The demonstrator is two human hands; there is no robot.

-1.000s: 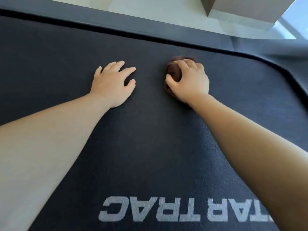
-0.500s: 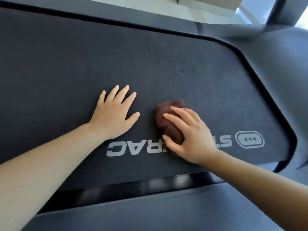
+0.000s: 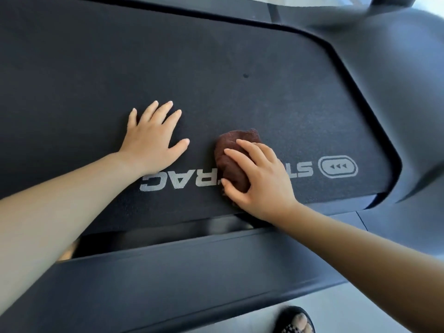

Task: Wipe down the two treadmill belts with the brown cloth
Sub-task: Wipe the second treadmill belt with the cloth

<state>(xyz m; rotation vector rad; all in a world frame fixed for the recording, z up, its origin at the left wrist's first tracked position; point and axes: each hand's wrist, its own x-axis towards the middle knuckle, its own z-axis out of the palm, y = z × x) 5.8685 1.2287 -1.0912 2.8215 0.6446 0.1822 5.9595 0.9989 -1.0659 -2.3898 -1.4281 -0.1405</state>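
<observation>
On the treadmill belt (image 3: 216,68), right hand (image 3: 262,181) fingers gripping the half-hidden brown cloth (image 3: 234,159), left hand (image 3: 151,138) fingers splayed flat.

cloth (image 3: 236,155): near part hidden under the right hand (image 3: 260,181); only the far bunched end shows
logo (image 3: 240,176): middle letters covered by cloth and right hand
belt (image 3: 216,68): cut off at the left edge, beyond the left hand (image 3: 151,143)
foot (image 3: 296,320): below the right forearm, cut by the bottom edge
frame post (image 3: 374,6): far right, blurred
</observation>
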